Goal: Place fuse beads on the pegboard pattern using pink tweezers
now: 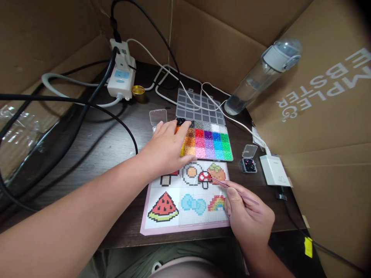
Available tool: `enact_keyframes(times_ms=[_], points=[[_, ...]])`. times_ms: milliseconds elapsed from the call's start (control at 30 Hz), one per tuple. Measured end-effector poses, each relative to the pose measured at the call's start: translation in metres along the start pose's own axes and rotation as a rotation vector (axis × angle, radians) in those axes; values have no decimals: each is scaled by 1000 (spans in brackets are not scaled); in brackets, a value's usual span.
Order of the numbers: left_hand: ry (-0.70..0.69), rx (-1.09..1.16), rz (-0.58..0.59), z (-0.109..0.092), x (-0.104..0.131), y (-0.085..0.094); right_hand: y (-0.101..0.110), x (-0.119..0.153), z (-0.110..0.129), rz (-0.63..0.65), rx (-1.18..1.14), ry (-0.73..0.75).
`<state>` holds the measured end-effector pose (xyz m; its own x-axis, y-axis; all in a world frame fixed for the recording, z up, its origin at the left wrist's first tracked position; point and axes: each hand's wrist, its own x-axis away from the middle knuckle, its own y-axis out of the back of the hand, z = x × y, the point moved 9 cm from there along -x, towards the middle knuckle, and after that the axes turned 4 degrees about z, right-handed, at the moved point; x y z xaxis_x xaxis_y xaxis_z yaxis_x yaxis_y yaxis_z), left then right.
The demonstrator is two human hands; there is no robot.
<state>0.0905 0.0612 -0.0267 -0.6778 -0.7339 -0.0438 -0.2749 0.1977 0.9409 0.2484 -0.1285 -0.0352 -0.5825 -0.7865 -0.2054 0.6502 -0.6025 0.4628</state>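
Desk [116, 146]: carries the pattern sheet, the bead case, the pegboard and a small bead box.
Pattern sheet [156, 195]: flat at the near edge of the desk, pink-bordered; its left part, with the watermelon picture, lies outside the pegboard, and no beadwork can be made out there.
Bead case [214, 159]: just beyond the sheet, lid [185, 112] laid back; the compartments in view look well stocked, so the supply appears little used, though the left ones are partly hidden.
Pegboard [191, 222]: clear, lying over the sheet's right part; egg, orange fruit, bow and rainbow show on it or through it, and whether those are beads or print I cannot tell.
Left hand [169, 144]: fingers spread over the left side of the bead case, thumb by its near edge; any bead under the fingertips is hidden.
Right hand [246, 212]: pinching the tweezers between thumb and fingers, beside the pegboard's right edge.
Small bead box [248, 166]: right of the case, lid up, dark beads inside.
Tweezers [243, 195]: pink, tips at the right edge of the mushroom's cap.
Mushroom [205, 177]: on the pegboard between egg and fruit; its vivid red-and-white cap seems largely beaded, the stem's pale middle perhaps unfilled, so this figure looks well along.
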Motion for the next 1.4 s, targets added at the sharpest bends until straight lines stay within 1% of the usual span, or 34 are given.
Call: enact_keyframes(times_ms=[333,600,867,1000,1133,1200,1233,1333,1400], points=[[1,0,-2,0,0,0,2,3,-12,18,-17,-2],[8,1,14,-1,0,-1,2,2,-9,10,9,4],[2,-2,3,-1,1,1,1,2,-14,26,-26,-10],[2,0,7,-1,0,0,1,1,-14,25,-57,-41],[1,12,14,0,0,-1,2,1,-13,10,-174,-128],[3,8,13,0,0,-1,8,-3,-8,-34,-241,-138],[3,5,14,1,0,-2,11,-8,-3,-65,-270,-119],[8,2,13,2,2,-1,21,-30,20,-149,-349,27],[11,5,8,2,2,-1,20,-49,36,-151,-377,109]])
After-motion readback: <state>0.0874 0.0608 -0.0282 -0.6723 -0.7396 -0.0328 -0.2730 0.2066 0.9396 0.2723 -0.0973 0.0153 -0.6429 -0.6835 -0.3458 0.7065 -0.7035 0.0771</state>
